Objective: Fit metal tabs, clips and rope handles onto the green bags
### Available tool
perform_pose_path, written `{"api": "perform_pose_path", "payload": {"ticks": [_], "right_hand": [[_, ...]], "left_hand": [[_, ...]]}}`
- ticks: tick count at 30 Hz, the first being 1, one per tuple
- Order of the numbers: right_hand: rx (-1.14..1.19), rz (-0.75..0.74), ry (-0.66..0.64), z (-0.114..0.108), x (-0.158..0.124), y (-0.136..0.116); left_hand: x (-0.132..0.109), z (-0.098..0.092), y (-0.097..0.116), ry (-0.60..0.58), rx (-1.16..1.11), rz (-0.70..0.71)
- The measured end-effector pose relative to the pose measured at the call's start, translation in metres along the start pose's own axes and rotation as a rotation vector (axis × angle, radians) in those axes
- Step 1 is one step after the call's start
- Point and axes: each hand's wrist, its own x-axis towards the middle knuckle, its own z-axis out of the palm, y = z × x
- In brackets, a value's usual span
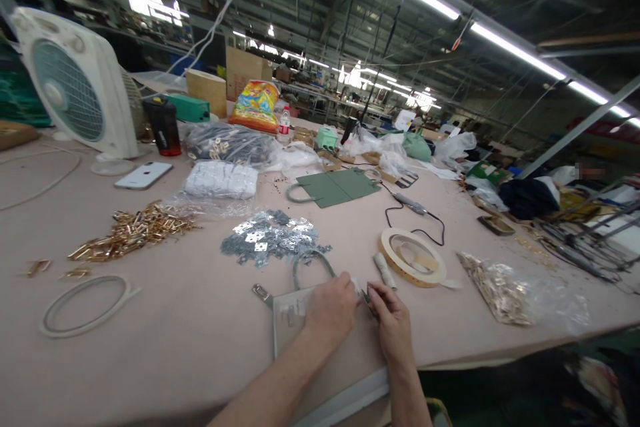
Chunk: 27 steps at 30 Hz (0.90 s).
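A grey-beige bag panel [345, 363] lies flat at the table's near edge, with a looped grey handle [296, 273] at its far side. A strap end with a metal buckle [261, 292] sticks out at its left corner. My left hand [333, 307] rests over the panel's upper part, fingers curled together by a small whitish piece; what they grip is hidden. Close beside it on the right, my right hand [394, 317] pinches a small dark narrow piece [369, 305], too small to name surely. A pile of flat metal plates [273, 237] lies beyond the handle.
A tape roll [413, 257] and a small wrapped stick [384, 270] lie right of the hands. Gold-coloured hardware [137, 230], a tape ring [85, 307], a phone [144, 175] and a fan [75, 80] are leftward. A green panel [340, 187], corded tool [410, 203] and bagged hardware [500, 290] lie beyond.
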Motion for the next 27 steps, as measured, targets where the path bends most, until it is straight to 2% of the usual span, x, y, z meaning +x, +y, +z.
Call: {"api": "perform_pose_path", "payload": {"ticks": [4,12,20,25,27], "right_hand": [[-0.057,-0.037,-0.01,0.001,-0.001,-0.004],[-0.11,-0.088,-0.118,0.008,-0.004,-0.017],[-0.063,-0.014,-0.042,0.004,-0.001,-0.011],[-0.072,-0.041,-0.184,0.009,-0.001,-0.016],[-0.089,-0.052,-0.199,0.011,0.0,-0.018]], "left_hand": [[0.0,0.0,-0.001,0.003,-0.014,0.003],[0.003,0.001,-0.002,-0.019,-0.014,0.002],[0.0,-0.002,-0.004,0.01,-0.027,-0.048],[0.002,-0.002,-0.008,0.002,-0.054,-0.045],[0.002,-0.001,-0.01,0.004,-0.064,-0.043]]}}
